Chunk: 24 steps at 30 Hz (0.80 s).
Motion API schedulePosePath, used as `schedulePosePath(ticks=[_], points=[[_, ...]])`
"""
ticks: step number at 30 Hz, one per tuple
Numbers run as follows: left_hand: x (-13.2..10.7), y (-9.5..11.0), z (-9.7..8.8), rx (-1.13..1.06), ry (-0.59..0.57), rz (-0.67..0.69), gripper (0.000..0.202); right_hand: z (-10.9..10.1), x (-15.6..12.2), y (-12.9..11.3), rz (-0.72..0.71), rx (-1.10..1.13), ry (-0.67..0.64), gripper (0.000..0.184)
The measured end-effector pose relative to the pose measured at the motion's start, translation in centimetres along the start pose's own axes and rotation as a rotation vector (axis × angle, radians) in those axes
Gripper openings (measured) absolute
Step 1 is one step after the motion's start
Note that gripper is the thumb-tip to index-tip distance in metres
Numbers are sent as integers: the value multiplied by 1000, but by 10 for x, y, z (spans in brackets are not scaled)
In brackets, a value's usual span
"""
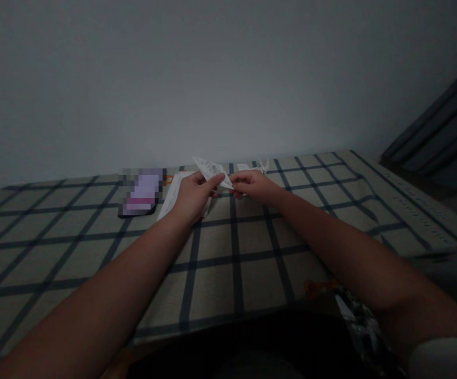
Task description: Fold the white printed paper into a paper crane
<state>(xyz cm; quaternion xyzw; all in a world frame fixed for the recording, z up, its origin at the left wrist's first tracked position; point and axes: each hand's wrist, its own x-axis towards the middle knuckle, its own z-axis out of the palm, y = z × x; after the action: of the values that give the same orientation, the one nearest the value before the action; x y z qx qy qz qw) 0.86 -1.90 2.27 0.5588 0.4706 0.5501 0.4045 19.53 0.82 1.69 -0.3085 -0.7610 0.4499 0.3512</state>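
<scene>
Between my two hands is a piece of folded white paper (214, 169) with print on it, narrowing to a point at its right end. My left hand (197, 193) is closed on its left part, thumb on top. At the pointed tip, my right hand (252, 184) pinches the paper between thumb and fingers. Under and beside my left hand lie white printed sheets (170, 197), partly hidden by it. Just behind my right hand sits a small folded white paper piece (263, 166) with upright points.
A phone (143, 192) with a blurred lit screen lies left of the sheets. The checked tablecloth (212, 284) covers the table up to the grey wall (228, 79). Dark curtain-like fabric (441, 126) hangs at the right. Near my right forearm is an orange item (315, 287).
</scene>
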Motion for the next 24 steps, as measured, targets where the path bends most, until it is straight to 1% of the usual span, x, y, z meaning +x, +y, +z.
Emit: schedulePosePath(ticks=[4,7,9,13,18,21,24], points=[[2,-1,-2,12,-15,-3,33,0,-1,-1,41,56,22,16],[2,-2,-2,21,-59,-13,31,0,-2,-3,50,22,49,28],[1,-2,-1,16,-66,-17,31,1,-2,-5,43,-31,47,31],[-1,-1,1,11,-41,-19,31,1,-1,-3,15,-79,15,26],[4,-4,-2,16,-8,12,32,-1,1,4,-14,-171,1,20],[8,-9,-5,-7,6,25,34,-1,1,3,-4,-176,3,17],[9,-11,-6,17,26,37,34,0,0,-2,20,-187,-10,14]])
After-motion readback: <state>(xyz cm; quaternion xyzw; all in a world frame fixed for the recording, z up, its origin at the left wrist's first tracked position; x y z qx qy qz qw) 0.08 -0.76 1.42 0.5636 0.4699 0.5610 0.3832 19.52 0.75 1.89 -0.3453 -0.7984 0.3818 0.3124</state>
